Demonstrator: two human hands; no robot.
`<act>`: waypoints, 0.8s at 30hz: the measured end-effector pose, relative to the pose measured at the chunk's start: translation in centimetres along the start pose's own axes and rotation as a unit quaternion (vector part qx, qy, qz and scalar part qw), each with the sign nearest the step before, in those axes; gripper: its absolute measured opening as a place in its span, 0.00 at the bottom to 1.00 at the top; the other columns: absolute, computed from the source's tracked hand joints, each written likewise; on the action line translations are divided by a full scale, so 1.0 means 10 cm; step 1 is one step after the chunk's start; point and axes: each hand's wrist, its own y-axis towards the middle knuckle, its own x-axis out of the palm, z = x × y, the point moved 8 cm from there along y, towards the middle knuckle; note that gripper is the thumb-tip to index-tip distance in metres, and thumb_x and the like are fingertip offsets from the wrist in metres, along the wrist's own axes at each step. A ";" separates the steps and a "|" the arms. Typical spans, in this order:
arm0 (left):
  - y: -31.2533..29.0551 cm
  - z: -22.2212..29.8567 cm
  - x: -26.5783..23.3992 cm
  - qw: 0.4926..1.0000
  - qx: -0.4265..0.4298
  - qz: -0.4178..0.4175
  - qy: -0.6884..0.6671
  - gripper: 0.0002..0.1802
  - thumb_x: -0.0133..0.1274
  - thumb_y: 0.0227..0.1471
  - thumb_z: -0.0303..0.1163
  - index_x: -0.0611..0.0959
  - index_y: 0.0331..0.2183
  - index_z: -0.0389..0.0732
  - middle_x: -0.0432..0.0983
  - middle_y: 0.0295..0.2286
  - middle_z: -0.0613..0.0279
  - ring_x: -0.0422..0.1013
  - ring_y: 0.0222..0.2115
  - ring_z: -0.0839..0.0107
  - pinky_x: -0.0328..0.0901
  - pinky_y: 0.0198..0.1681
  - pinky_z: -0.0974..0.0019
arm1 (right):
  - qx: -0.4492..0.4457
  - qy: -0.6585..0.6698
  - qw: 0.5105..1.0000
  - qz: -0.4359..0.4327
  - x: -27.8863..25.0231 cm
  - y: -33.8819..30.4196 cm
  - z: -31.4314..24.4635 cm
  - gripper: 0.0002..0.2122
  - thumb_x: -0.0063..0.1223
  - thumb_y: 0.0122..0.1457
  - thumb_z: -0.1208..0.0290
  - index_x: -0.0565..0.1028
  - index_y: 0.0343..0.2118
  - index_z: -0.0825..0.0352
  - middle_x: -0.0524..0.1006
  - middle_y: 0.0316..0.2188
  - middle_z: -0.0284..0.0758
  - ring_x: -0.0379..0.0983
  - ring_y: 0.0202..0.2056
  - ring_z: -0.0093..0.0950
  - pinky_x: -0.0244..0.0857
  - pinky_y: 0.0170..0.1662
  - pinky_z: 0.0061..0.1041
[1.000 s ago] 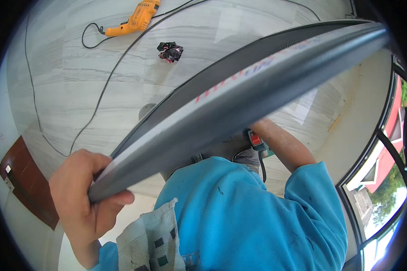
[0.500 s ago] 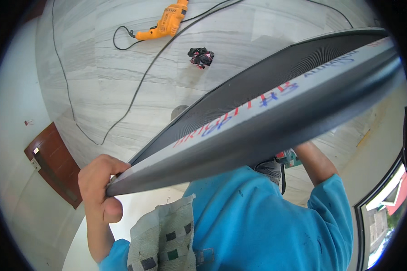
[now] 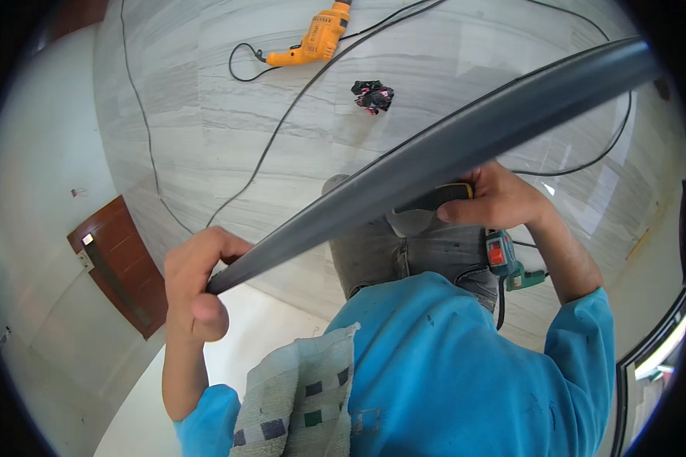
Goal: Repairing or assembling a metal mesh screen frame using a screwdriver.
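Note:
My left hand (image 3: 202, 274) is closed round the lower left end of a long dark frame (image 3: 427, 164), thumb below and fingers above. Seen nearly edge-on, the frame slants up to the far right across the view. My right hand (image 3: 503, 199) is under its middle, fingers curled round a black thing with a yellow edge (image 3: 450, 192). The frame hides part of this thing, so its kind is unclear. Beside my right thigh is a green power tool with a red switch (image 3: 501, 255), its cord hanging down.
An orange drill (image 3: 312, 42) lies on the pale marble-look floor (image 3: 229, 129), with a dark cord (image 3: 270, 145) looping past it. A crumpled black and red wrapper (image 3: 373, 97) lies nearer. A brown door (image 3: 122, 266) stands at left. A checked cloth (image 3: 297, 396) hangs at my left side.
The frame has turned from showing its dark ribbed mesh and printed white strip to nearly edge-on. My right hand has come up from behind it with the black and yellow thing.

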 end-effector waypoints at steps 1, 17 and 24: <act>0.02 0.00 -0.01 1.000 -0.001 0.012 -0.004 0.52 0.17 0.47 0.74 0.76 0.21 0.34 0.66 0.16 0.61 0.66 0.16 0.69 0.56 0.19 0.70 | -0.024 -0.031 0.999 -0.010 -0.01 0.02 0.03 0.17 0.50 0.44 0.77 0.76 0.40 0.69 0.76 0.31 0.33 0.72 0.32 0.21 0.65 0.37 0.21; 1.37 0.48 -0.19 0.995 0.049 0.078 0.034 0.24 0.61 0.44 0.48 0.77 0.26 0.34 0.65 0.15 0.69 0.58 0.16 0.81 0.53 0.19 0.74 | 0.016 0.169 0.981 0.089 -0.41 -1.03 1.17 0.18 0.56 0.41 0.75 0.70 0.39 0.65 0.69 0.32 0.30 0.65 0.35 0.21 0.60 0.40 0.20; 0.63 0.14 -1.35 0.959 0.059 0.261 -0.097 0.16 0.52 0.55 0.40 0.76 0.26 0.36 0.70 0.17 0.66 0.64 0.16 0.79 0.59 0.19 0.75 | -0.112 0.200 0.840 0.491 -1.47 -1.29 1.67 0.18 0.45 0.49 0.76 0.67 0.46 0.64 0.68 0.47 0.36 0.63 0.49 0.28 0.57 0.53 0.29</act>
